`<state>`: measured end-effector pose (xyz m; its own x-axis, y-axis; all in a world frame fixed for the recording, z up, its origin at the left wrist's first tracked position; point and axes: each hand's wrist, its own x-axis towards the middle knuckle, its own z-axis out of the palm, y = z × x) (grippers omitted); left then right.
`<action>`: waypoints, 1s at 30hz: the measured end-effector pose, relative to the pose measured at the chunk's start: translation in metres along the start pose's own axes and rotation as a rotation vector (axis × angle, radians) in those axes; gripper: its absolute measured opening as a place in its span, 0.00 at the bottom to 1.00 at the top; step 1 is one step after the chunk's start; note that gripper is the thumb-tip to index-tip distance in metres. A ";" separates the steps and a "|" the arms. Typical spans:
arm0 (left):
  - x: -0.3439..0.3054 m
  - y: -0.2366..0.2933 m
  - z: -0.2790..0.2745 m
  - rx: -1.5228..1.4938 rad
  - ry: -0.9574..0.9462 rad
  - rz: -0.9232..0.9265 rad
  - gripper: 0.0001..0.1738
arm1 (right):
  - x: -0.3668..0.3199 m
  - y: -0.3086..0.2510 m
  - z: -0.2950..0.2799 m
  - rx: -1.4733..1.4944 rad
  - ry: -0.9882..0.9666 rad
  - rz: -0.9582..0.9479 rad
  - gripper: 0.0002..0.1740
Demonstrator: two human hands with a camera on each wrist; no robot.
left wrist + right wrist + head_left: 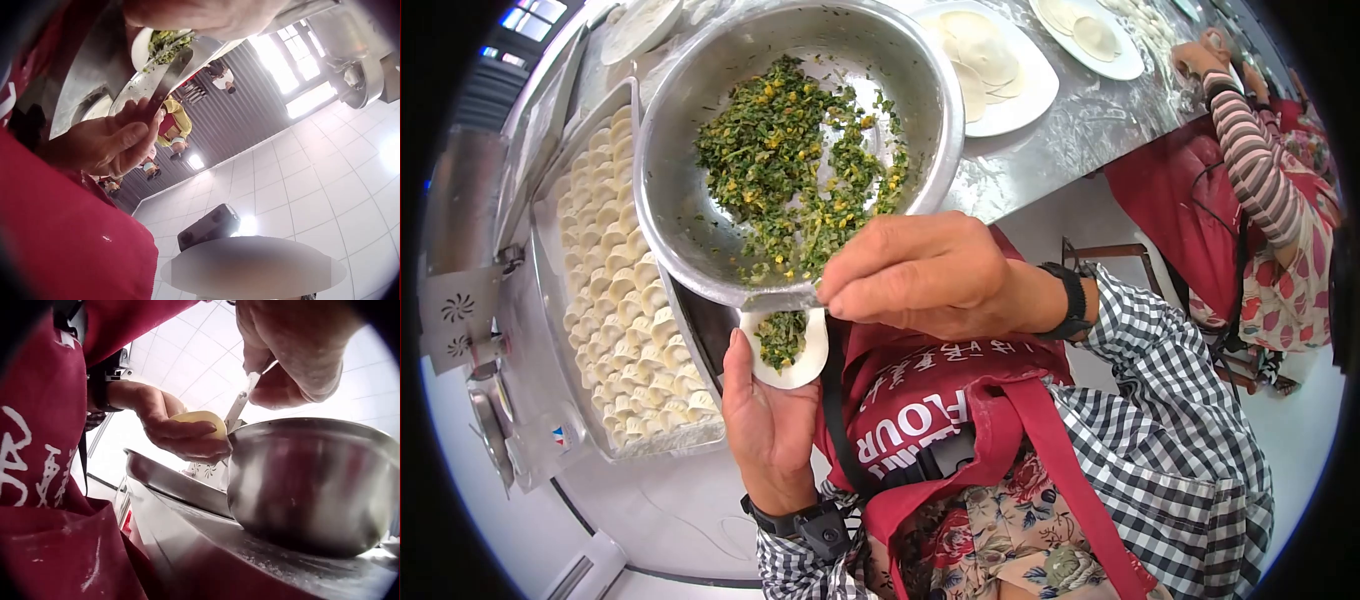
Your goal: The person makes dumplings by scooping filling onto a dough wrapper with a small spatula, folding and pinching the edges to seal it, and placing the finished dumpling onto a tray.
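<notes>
On a flour-dusted steel table (pixel 1090 130), a tray (pixel 543 280) at 9 o'clock is packed with folded dumplings (pixel 615 300). A steel bowl (pixel 690 180) at 12 holds green filling (pixel 800 160), and a plate (pixel 1025 105) at 1 o'clock carries unfilled rounds. The left hand (pixel 770 420) cups a filled, unfolded wrapper (pixel 805 365) at the bowl's rim, and the right hand (pixel 920 275) pinches a flat metal spatula (pixel 240 403) over it, under a white-tiled ceiling.

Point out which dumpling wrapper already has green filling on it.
The wrapper cupped in the left hand, by the steel bowl's near rim: it carries a mound of green filling. The wrappers on the two white plates lie bare.
</notes>
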<state>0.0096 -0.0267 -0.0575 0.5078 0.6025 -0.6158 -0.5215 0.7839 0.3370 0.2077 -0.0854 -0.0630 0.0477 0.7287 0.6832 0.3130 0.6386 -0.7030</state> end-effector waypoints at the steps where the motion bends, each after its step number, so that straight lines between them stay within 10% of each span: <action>1: 0.000 0.000 0.000 -0.021 -0.007 -0.001 0.22 | 0.001 0.003 0.003 0.000 0.014 -0.001 0.09; 30: -0.029 0.002 0.007 0.105 -0.011 0.028 0.20 | 0.015 0.018 -0.036 -0.439 -0.050 -0.064 0.03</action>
<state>-0.0012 -0.0410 -0.0338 0.5019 0.6257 -0.5972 -0.4609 0.7777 0.4275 0.2479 -0.0717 -0.0580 -0.0276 0.7093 0.7044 0.6874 0.5251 -0.5018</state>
